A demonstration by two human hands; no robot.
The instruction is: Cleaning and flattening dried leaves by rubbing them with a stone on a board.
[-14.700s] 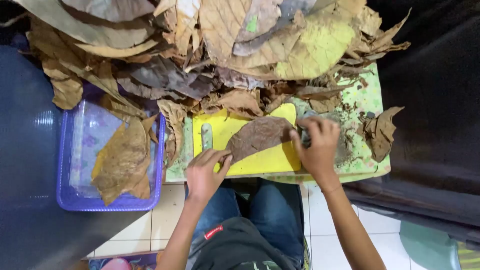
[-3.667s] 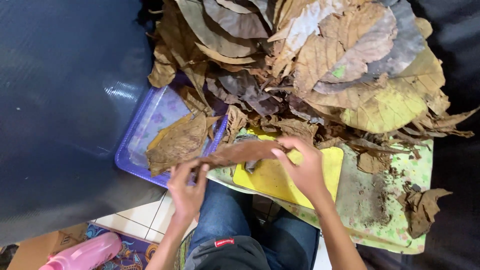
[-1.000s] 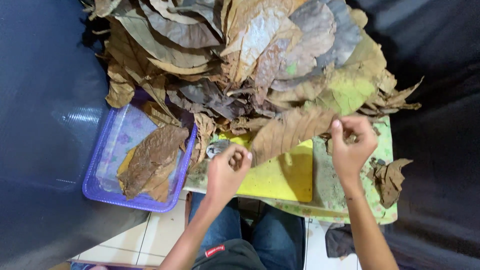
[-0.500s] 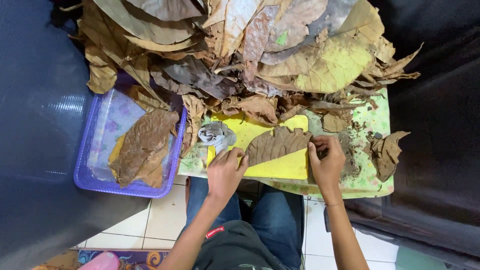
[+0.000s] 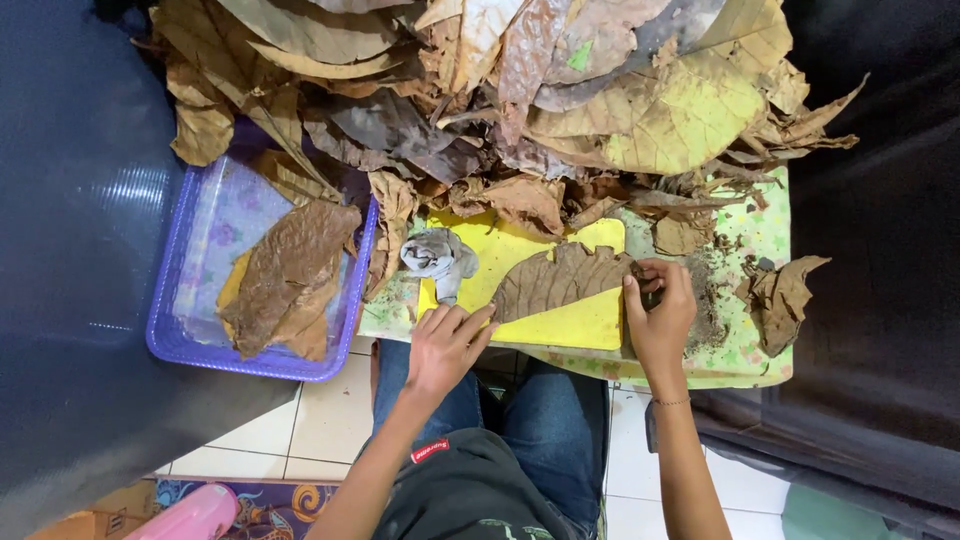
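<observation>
The heap of dry leaves point(image 5: 520, 90) runs off the top edge and hides the far part of the worktop point(image 5: 745, 345). Beside the yellow board point(image 5: 560, 325), the right hand point(image 5: 658, 318) covers the brown leaf's point(image 5: 560, 282) stalk end; its grip cannot be made out.

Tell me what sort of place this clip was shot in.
Probably a home or small informal work spot, not a factory: a low table heaped with big dried leaves, a yellow board, a purple tray and a tiled floor. The left hand and right hand hold a brown leaf flat.
</observation>
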